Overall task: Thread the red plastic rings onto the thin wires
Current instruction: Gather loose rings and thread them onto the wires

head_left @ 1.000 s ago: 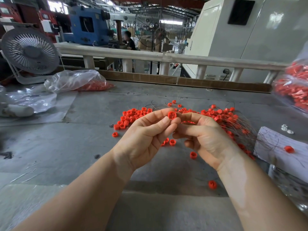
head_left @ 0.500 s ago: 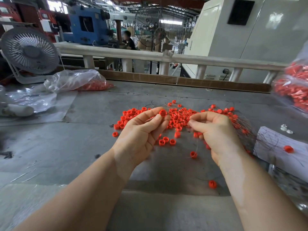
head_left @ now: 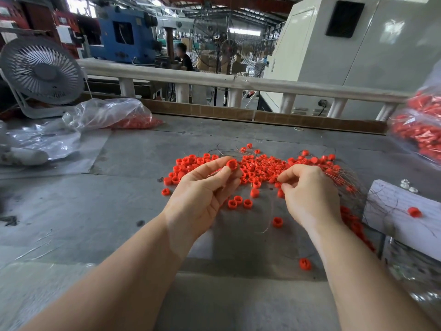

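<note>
My left hand (head_left: 202,189) pinches one red plastic ring (head_left: 231,164) between thumb and fingertips, held up over the table. A few centimetres to its right, my right hand (head_left: 310,192) has its thumb and forefinger pinched together at the pile; a thin wire (head_left: 270,216) hangs below it toward the table. Behind both hands lies a wide scatter of several red rings (head_left: 257,168) mixed with fine wires (head_left: 346,180). Loose rings (head_left: 278,222) lie in front of my hands.
A grey table (head_left: 119,211) carries a clear bag with red rings (head_left: 114,115) at the back left, beside a white fan (head_left: 40,72). More bagged red rings (head_left: 420,130) sit at the right edge. A white block (head_left: 393,211) lies at the right.
My hands have drawn apart: the right hand moved right and down to the pile, away from the ring that my left hand still holds.
</note>
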`<state>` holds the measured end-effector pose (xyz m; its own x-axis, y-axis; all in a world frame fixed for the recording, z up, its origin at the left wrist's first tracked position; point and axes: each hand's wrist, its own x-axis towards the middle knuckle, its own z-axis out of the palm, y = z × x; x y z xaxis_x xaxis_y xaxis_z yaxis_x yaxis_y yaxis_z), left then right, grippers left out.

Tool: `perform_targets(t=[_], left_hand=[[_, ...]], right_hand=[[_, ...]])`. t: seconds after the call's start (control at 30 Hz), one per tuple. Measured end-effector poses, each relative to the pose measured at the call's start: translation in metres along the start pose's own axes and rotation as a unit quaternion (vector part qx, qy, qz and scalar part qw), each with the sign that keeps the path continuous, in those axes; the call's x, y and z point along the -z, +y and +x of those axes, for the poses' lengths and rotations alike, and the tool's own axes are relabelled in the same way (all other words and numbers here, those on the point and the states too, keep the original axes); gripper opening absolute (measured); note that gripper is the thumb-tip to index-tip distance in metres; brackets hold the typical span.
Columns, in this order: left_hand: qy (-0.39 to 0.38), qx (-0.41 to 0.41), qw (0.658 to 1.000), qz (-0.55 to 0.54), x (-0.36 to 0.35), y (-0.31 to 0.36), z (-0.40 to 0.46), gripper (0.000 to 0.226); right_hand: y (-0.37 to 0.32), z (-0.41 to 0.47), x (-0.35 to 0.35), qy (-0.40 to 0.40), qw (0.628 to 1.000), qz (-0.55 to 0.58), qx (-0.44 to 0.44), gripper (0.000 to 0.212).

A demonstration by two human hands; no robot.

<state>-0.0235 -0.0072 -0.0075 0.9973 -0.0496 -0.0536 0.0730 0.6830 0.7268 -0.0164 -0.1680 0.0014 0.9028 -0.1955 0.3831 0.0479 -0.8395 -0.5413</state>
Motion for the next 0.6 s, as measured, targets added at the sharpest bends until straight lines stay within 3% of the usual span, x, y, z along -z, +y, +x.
perform_targets(t=[0.33,0.5,0.6], left_hand=[[-0.003,0.003,1.000,0.000,0.001,0.000,0.000,0.015],[0.003,-0.005,1.000,0.004,0.002,0.001,0.001,0.014],[0.015,-0.013,1.000,0.002,0.003,0.002,0.002,0.015]], right_hand=[[-0.002,-0.004,0.004,-0.056,0.997,-0.055,0.003,0.020],[-0.004,-0.004,-0.002,-0.101,0.992,0.041,0.056,0.017],[-0.003,-0.005,-0.007,-0.121,0.990,0.027,0.073,0.017]])
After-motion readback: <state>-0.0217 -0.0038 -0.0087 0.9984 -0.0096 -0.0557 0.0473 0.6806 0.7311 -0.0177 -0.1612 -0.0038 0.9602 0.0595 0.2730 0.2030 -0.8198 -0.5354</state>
